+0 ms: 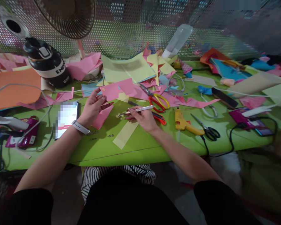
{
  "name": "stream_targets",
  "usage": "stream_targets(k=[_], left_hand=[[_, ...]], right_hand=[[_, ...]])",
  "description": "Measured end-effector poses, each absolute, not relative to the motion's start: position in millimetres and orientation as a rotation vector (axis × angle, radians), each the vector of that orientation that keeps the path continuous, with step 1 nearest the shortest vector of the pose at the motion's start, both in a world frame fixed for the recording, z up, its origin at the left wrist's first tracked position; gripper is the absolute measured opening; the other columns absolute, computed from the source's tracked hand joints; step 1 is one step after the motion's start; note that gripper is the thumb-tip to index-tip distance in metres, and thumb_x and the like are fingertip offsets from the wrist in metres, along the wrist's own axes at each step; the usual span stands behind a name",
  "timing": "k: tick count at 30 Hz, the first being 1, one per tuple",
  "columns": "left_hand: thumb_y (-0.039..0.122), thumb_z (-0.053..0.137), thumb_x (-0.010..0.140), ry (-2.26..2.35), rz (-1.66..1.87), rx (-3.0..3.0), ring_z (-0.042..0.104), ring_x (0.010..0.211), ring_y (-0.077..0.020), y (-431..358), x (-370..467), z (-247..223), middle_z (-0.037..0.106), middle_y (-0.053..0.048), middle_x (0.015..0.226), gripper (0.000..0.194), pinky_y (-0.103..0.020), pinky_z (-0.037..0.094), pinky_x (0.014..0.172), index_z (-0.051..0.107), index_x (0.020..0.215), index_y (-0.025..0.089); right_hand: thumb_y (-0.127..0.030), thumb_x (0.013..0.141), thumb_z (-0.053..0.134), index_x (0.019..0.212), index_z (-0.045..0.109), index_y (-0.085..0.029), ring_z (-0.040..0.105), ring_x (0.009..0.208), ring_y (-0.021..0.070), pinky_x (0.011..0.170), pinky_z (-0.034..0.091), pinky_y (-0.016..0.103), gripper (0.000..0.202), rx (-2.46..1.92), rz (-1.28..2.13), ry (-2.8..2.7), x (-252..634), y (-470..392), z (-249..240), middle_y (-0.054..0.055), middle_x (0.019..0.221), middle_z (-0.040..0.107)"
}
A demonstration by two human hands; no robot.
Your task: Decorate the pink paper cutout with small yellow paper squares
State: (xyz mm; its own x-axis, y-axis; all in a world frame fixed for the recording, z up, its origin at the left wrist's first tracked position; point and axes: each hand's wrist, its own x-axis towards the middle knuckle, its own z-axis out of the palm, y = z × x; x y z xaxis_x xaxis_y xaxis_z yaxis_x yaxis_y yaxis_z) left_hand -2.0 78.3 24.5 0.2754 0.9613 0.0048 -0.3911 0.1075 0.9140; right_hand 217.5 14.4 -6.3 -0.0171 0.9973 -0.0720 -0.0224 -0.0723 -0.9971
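Note:
My left hand [93,104], with a pale watch band at the wrist, pinches a piece of pink paper [118,88]. A small yellow bit sits on the paper near my fingertips, and a pink flap [103,117] hangs below the hand. In my right hand [141,117] is a slim silver tool, apparently tweezers [145,108], its tip pointing left. Under that tip lie small yellow paper scraps [120,115]. A pale yellow strip [125,135] rests on the green table below my right hand. Red-and-yellow-handled scissors [158,101] lie just beyond it.
A phone [67,120] and a black bottle [48,62] stand to the left, below a fan [67,15]. On the right are a yellow glue gun [186,123], black scissors [207,128] and a purple power strip [243,118] with cables. Coloured paper [128,68] is heaped behind.

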Motion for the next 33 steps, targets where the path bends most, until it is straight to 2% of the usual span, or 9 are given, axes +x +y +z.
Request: stream_targets(k=[15,28,33], left_hand=[[0.009,0.063,0.086,0.698,1.143,0.977,0.062,0.073,-0.0088,78.6,-2.1,22.1,0.056,0.007,0.073,0.032,-0.042,0.057,0.096,0.058,0.114,0.023],[0.014,0.067,0.084,0.721,1.134,1.007,0.065,0.078,-0.0107,79.9,-1.6,19.6,0.06,0.006,0.076,0.029,-0.041,0.057,0.095,0.057,0.11,0.024],[0.014,0.067,0.084,0.724,1.133,1.001,0.064,0.075,-0.0097,79.8,-1.5,19.8,0.058,0.007,0.074,0.032,-0.04,0.057,0.095,0.057,0.113,0.025]], right_hand=[[-0.056,0.076,0.077,0.093,0.065,-0.016,0.075,0.066,0.0149,0.056,0.061,0.021,0.045,-1.216,1.287,-1.195,215.2,15.0,-14.9,0.005,0.079,0.077],[-0.056,0.078,0.076,0.093,0.065,-0.017,0.075,0.068,0.0154,0.054,0.06,0.022,0.042,-1.22,1.322,-1.215,211.7,13.6,-10.3,0.007,0.084,0.078],[-0.052,0.079,0.077,0.092,0.067,-0.017,0.074,0.068,0.0145,0.054,0.06,0.022,0.039,-1.209,1.353,-1.217,211.2,11.8,-4.7,0.006,0.082,0.077]])
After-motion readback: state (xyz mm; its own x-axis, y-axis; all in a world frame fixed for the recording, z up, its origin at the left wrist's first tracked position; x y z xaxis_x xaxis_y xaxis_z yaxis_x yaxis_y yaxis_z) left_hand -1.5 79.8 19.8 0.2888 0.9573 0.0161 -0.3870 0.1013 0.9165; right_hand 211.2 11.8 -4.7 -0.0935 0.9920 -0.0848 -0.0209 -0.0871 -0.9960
